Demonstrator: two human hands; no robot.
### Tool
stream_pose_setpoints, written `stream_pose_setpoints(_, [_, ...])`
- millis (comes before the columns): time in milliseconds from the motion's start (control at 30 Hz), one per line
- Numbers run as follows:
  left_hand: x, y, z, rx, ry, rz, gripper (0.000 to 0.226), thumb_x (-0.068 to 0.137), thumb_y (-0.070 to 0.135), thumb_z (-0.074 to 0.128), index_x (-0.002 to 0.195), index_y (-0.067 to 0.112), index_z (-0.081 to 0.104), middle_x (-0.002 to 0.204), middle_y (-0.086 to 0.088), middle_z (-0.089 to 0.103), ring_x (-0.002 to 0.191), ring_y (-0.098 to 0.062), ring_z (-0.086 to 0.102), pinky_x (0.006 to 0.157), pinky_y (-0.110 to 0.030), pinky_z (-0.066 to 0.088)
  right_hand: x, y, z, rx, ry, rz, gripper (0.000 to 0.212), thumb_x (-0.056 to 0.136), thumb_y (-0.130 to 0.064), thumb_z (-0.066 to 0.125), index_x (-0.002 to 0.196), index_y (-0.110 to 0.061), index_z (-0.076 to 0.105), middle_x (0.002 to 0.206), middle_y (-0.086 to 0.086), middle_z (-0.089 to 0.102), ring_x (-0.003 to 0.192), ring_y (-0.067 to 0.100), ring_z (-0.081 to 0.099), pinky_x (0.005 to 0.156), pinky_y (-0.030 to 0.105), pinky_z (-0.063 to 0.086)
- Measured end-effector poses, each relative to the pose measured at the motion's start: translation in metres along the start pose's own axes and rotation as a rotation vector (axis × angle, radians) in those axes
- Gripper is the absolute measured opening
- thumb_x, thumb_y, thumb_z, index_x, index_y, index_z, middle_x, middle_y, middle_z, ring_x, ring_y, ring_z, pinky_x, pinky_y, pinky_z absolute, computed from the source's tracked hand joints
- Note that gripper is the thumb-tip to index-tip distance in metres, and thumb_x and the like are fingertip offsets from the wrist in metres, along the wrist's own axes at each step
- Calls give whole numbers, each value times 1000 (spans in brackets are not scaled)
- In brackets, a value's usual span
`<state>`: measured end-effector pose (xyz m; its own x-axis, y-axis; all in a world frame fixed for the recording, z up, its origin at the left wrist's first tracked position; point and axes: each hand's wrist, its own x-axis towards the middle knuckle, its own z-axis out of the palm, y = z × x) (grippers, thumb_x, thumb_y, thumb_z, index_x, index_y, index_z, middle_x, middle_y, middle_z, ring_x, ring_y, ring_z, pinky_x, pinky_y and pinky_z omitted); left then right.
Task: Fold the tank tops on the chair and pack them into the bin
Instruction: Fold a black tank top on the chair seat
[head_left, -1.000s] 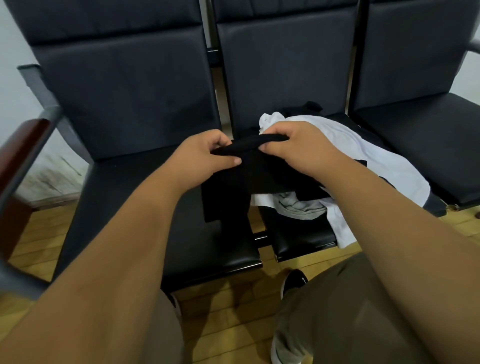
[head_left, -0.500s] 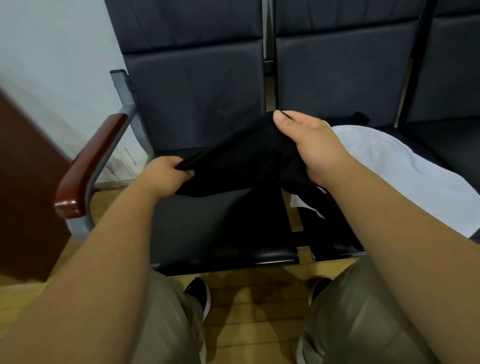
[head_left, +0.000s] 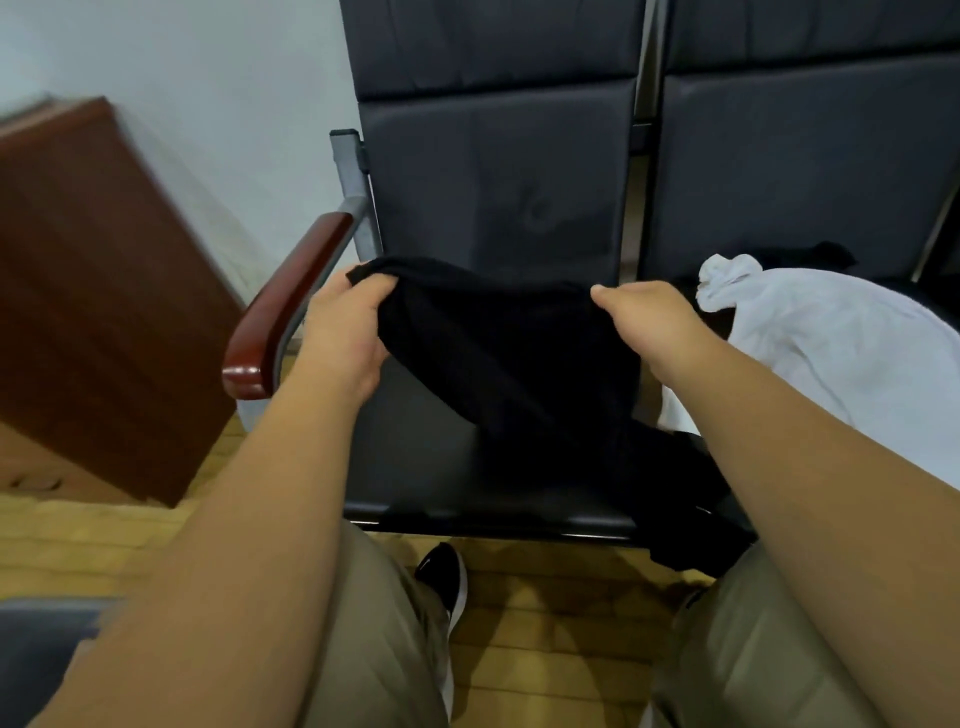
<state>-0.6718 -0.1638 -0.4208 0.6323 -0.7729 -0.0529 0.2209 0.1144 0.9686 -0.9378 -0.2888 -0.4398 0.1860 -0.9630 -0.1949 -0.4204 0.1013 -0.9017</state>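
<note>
A black tank top (head_left: 498, 364) is stretched between my two hands above the left seat of the dark chair row (head_left: 405, 467). My left hand (head_left: 345, 332) grips its left edge close to the armrest. My right hand (head_left: 649, 325) grips its right edge, and the cloth's lower part trails down over the seat's front right corner. A white tank top (head_left: 831, 353) lies on the neighbouring seat to the right, with a bit of another black garment (head_left: 810, 254) behind it. No bin is in view.
A wooden armrest (head_left: 285, 312) on a grey metal frame borders the left seat. A brown wooden cabinet (head_left: 93, 291) stands at the left against the pale wall. My legs and a black shoe (head_left: 441, 571) are over the wooden floor below.
My hands have drawn the black tank top leftward off the pile and spread apart, so it now hangs stretched over the left seat. The view has swung left as well.
</note>
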Motion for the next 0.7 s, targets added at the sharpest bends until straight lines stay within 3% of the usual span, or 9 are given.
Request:
stream_pose_setpoints(67, [0, -4, 4, 228, -9, 93, 15, 93, 14, 69, 106, 14, 78, 103, -10, 81, 107, -34, 76, 98, -50, 62, -1, 0, 8, -179, -79, -2, 43, 101, -41, 65, 113, -1, 72, 114, 14, 74, 104, 31, 70, 86, 38, 54])
stream_pose_setpoints(133, [0, -9, 11, 415, -76, 142, 10, 90, 23, 73, 98, 22, 79, 96, -2, 81, 95, -20, 78, 91, -43, 64, -6, -3, 17, -345, -155, -90, 47, 97, -50, 67, 127, -14, 72, 123, 3, 72, 112, 22, 68, 91, 34, 53])
stream_pose_setpoints(200, [-3, -13, 22, 521, -171, 163, 3, 91, 23, 77, 93, 23, 79, 87, 0, 79, 81, -12, 74, 76, -35, 62, -14, -10, 27, -274, -261, -161, 61, 91, -64, 70, 143, -34, 61, 135, -16, 64, 123, 8, 60, 107, 32, 47])
stream_pose_setpoints(267, [-6, -16, 34, 568, -253, 177, 1, 92, 22, 79, 92, 21, 79, 83, 1, 77, 75, -9, 70, 70, -28, 57, -18, -15, 35, -73, -389, -202, 64, 89, -65, 72, 146, -41, 56, 137, -23, 63, 129, -1, 57, 116, 34, 42])
stream_pose_setpoints(333, [-9, -17, 42, 590, -280, 175, 6, 93, 24, 78, 93, 18, 80, 80, 2, 76, 72, -7, 69, 66, -24, 55, -21, -19, 40, 53, -455, -266, 56, 92, -56, 74, 144, -38, 59, 131, -19, 69, 124, -2, 62, 113, 32, 47])
stream_pose_setpoints(433, [-10, -16, 48, 612, -262, 137, 26, 94, 36, 79, 90, 10, 78, 71, 0, 71, 62, -9, 65, 55, -21, 50, -26, -21, 40, 103, -472, -322, 36, 101, -33, 70, 136, -29, 64, 118, -11, 77, 109, 3, 73, 88, 21, 56])
stream_pose_setpoints(500, [-8, -16, 50, 636, -264, 113, 38, 93, 46, 79, 87, 9, 76, 70, -2, 69, 61, -10, 64, 55, -23, 51, -26, -20, 40, 97, -437, -333, 25, 103, -27, 67, 128, -25, 69, 110, -5, 80, 100, 8, 76, 80, 20, 57])
stream_pose_setpoints(600, [-7, -16, 51, 652, -282, 112, 38, 95, 51, 76, 89, 14, 78, 78, -5, 76, 68, -11, 69, 64, -27, 57, -20, -17, 40, 64, -324, -319, 15, 104, -30, 65, 110, -25, 78, 100, -1, 80, 94, 16, 77, 85, 33, 61])
stream_pose_setpoints(700, [-9, -16, 51, 662, -305, 136, 30, 99, 49, 71, 90, 22, 79, 83, 3, 78, 77, -9, 74, 69, -27, 59, -17, -15, 35, 62, -330, -289, 17, 103, -35, 65, 105, -25, 79, 98, 1, 80, 93, 18, 77, 92, 41, 63])
